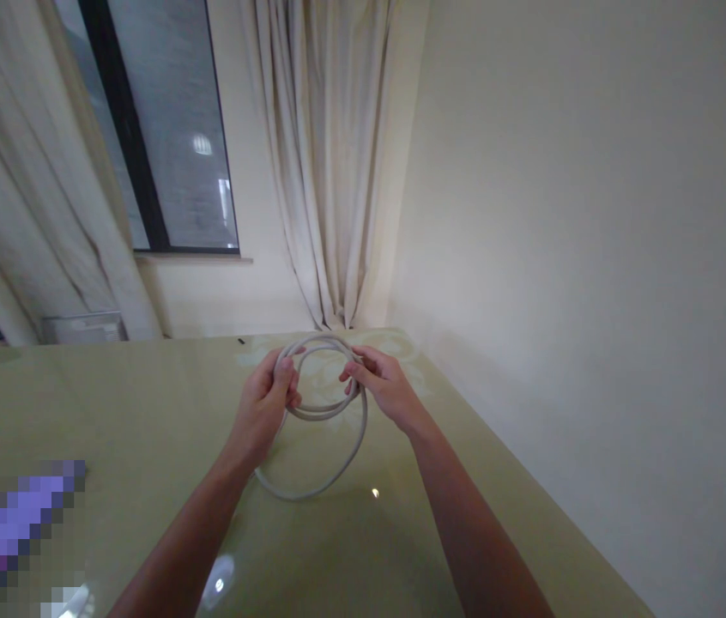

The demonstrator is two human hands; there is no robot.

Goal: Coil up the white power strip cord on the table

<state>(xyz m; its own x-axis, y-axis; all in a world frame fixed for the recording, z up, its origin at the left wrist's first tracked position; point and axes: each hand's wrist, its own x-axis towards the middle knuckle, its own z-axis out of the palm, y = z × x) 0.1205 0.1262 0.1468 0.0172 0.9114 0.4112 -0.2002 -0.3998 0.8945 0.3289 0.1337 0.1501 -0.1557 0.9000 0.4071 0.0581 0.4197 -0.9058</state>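
Cable rings: a pale grey, round, plastic-looking cable (321,416) is coiled between the two hands, over the far part of the glossy pale-green counter (163,412).
Spring-open risk: no tie shows around the rings, so easing either pinch could let them spread, as the cable looks springy.
Wide-loop risk: the larger loop below the rings could twist or snag on a forearm because neither hand steadies its lower bend; whether it touches the counter, I cannot tell.
Left hand: the left hand (269,382) grips the rings' left side, thumb on the near face, fingers curled round closely.
Right hand: the right hand (377,378) pinches the right side between thumb and fingers, with little gap.
Forearms: both reach forward, converging on the rings.
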